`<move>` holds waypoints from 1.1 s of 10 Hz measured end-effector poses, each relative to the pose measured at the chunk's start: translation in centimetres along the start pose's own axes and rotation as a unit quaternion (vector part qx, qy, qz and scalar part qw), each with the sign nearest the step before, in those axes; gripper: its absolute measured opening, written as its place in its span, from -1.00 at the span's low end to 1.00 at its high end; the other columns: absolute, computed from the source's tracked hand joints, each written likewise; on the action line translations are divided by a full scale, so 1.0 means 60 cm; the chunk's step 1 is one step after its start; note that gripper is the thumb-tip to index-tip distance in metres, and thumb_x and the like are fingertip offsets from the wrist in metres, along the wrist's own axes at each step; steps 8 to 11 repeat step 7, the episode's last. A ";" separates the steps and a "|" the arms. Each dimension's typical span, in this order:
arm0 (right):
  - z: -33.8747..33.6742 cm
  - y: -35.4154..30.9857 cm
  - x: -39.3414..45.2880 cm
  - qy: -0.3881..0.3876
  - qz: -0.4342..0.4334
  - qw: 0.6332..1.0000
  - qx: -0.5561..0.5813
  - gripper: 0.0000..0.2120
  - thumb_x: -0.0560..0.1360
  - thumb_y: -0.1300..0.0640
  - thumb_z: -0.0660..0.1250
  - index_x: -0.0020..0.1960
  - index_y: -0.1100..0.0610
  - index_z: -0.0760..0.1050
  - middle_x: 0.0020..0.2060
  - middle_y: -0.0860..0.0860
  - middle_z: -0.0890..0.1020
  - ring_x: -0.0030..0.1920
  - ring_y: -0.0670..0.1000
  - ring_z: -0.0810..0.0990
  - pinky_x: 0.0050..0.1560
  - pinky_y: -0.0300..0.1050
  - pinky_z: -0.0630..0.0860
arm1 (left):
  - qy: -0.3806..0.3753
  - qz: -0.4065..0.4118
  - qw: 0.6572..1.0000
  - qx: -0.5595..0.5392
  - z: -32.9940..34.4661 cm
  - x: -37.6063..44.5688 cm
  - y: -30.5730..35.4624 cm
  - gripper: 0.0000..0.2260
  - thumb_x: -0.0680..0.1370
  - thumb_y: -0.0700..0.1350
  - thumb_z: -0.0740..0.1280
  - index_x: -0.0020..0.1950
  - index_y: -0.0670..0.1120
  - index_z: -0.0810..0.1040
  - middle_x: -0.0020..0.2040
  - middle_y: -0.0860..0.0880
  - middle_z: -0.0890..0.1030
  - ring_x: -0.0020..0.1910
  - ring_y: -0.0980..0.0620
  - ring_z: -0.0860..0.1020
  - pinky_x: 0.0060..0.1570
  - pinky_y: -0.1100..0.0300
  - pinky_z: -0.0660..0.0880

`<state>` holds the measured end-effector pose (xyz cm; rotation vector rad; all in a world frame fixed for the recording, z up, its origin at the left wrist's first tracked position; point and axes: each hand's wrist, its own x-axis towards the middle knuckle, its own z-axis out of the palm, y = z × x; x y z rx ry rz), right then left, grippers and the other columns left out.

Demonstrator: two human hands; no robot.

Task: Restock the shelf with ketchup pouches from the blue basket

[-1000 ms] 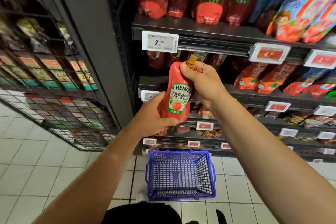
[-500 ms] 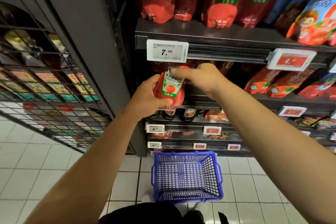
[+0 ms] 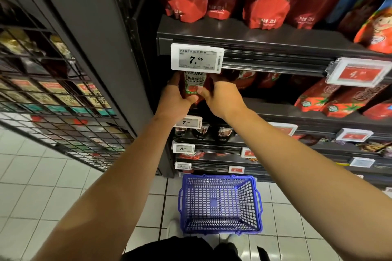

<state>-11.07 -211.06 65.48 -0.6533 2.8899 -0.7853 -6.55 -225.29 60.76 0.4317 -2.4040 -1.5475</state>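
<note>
A red Heinz ketchup pouch (image 3: 192, 83) stands upright at the left end of the second shelf (image 3: 275, 112), its top hidden behind the white 7.99 price tag (image 3: 197, 59). My left hand (image 3: 174, 99) grips its left side and my right hand (image 3: 220, 97) pinches its lower right edge. The blue basket (image 3: 219, 204) sits on the floor below, with nothing visible inside. More ketchup pouches (image 3: 265, 4) line the shelf above.
A dark upright panel (image 3: 101, 38) borders the shelf on the left, with a wire rack (image 3: 53, 101) of packets beyond it. Red pouches (image 3: 331, 99) lie to the right on the same shelf. Lower shelves hold bottles (image 3: 222, 133). White tiled floor surrounds the basket.
Both hands have carried the pouch up and inward from in front of the shelves into the second shelf, under the 7.99 tag. My right hand slid from the cap to the lower edge.
</note>
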 end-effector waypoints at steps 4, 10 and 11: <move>0.058 0.019 0.010 0.040 0.053 0.997 0.038 -0.71 0.64 -0.03 0.27 -0.10 0.18 0.49 -0.32 0.04 0.49 -0.25 0.17 0.56 -0.30 -0.10 0.37 | 0.103 0.004 0.993 0.060 0.022 -0.002 -0.037 -0.44 0.51 -0.04 0.49 0.47 0.03 0.39 0.26 -0.02 0.60 0.28 -0.02 0.55 0.26 0.06 0.52; 0.078 0.022 -0.009 0.067 0.070 0.993 0.072 -0.73 0.57 -0.03 0.38 0.05 0.18 0.52 -0.03 0.12 0.57 0.00 0.14 0.58 -0.05 -0.07 0.50 | 0.080 -0.015 0.995 0.051 0.020 0.004 -0.037 -0.43 0.52 0.00 0.46 0.48 -0.02 0.34 0.28 -0.07 0.56 0.31 -0.08 0.52 0.30 -0.08 0.51; 0.078 0.022 -0.009 0.067 0.070 0.993 0.072 -0.73 0.57 -0.03 0.38 0.05 0.18 0.52 -0.03 0.12 0.57 0.00 0.14 0.58 -0.05 -0.07 0.50 | 0.080 -0.015 0.995 0.051 0.020 0.004 -0.037 -0.43 0.52 0.00 0.46 0.48 -0.02 0.34 0.28 -0.07 0.56 0.31 -0.08 0.52 0.30 -0.08 0.51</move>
